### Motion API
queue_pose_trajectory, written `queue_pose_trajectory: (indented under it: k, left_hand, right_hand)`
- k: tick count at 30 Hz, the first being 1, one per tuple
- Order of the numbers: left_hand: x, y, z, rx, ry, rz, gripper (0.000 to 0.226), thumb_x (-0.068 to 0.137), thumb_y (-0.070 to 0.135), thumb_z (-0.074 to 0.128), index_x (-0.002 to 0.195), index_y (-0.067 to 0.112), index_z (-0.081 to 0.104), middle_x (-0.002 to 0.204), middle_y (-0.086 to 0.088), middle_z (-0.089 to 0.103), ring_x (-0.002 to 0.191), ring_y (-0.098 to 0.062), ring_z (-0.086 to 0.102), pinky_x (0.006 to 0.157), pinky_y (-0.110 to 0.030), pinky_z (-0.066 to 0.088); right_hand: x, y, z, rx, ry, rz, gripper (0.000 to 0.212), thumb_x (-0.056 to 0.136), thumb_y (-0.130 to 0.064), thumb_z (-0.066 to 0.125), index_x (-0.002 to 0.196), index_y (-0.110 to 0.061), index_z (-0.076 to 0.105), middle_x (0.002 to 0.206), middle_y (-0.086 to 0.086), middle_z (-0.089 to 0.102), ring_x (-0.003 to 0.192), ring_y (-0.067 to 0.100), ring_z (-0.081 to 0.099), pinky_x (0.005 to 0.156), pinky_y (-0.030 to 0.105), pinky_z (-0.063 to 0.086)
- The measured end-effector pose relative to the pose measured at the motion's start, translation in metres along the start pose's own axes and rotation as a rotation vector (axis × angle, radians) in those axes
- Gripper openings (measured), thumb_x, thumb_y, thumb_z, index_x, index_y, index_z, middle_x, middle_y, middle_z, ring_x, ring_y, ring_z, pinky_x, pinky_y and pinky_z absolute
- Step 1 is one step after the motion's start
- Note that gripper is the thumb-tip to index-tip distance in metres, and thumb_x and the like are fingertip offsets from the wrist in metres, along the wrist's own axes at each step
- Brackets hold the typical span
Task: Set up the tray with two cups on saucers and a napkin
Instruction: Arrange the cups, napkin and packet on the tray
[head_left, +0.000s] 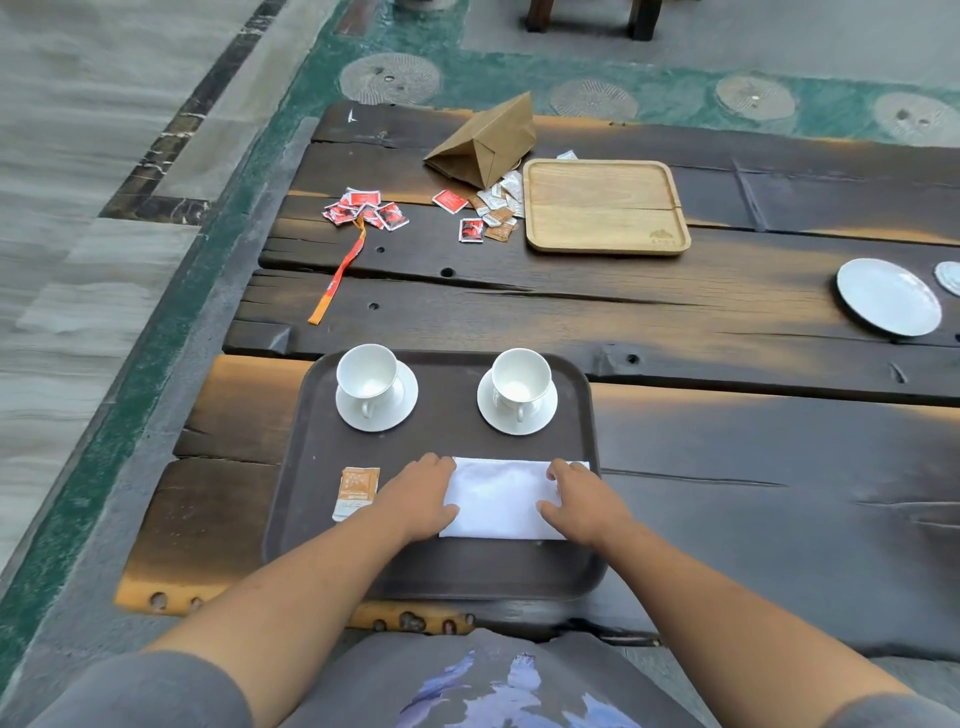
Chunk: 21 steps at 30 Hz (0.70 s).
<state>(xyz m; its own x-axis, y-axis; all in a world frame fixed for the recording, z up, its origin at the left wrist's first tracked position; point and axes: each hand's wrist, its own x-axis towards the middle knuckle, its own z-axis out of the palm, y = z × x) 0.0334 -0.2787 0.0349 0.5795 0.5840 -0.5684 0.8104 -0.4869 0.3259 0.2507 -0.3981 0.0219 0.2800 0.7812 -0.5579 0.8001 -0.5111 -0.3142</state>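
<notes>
Both hands lie flat, fingers relaxed, on the white napkin (501, 499). The left hand (418, 496) presses its left end. The right hand (584, 501) presses its right end

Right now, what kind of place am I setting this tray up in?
Probably a café or teahouse terrace: rough plank table over stone paving, a serving tray with white cups on saucers, and loose sachets beside a paper bag.

Both hands, left (415, 499) and right (582, 501), press a white napkin (501, 501) flat on a brown tray (447, 447) holding two cups on saucers, left (370, 379) and right (519, 382).
</notes>
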Motion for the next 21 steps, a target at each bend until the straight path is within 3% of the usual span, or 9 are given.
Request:
queue_pose_trajectory:
  k: [8,16,21]
  left_hand:
    - [-0.001,0.005,0.005,-0.016,0.006,-0.004,0.058,0.092,0.031,0.058,0.144,0.014,0.037,0.136,-0.007,0.045,0.120,-0.028,0.051,0.095,-0.042,0.049]
    - [-0.006,0.001,0.020,-0.128,0.066,-0.052,0.058,0.094,0.033,0.059,0.144,0.017,0.035,0.140,-0.004,0.048,0.123,-0.027,0.052,0.098,-0.040,0.047]
    - [-0.010,0.001,0.032,-0.207,0.114,-0.100,0.051,0.093,0.030,0.061,0.137,0.019,0.037,0.132,-0.001,0.054,0.115,-0.025,0.058,0.092,-0.042,0.051]
  right_hand:
    - [0.009,0.007,-0.008,0.107,0.063,0.009,0.045,0.093,-0.038,0.060,0.130,-0.015,0.050,0.126,0.006,0.057,0.109,0.024,0.059,0.093,0.039,0.052]
    - [0.022,0.012,-0.012,0.081,0.075,-0.009,0.041,0.092,-0.036,0.061,0.126,-0.015,0.051,0.121,0.005,0.053,0.104,0.024,0.058,0.086,0.037,0.052]
    - [0.031,0.020,-0.016,0.023,0.054,-0.024,0.038,0.092,-0.033,0.062,0.124,-0.015,0.052,0.119,0.005,0.051,0.101,0.025,0.059,0.083,0.037,0.052]
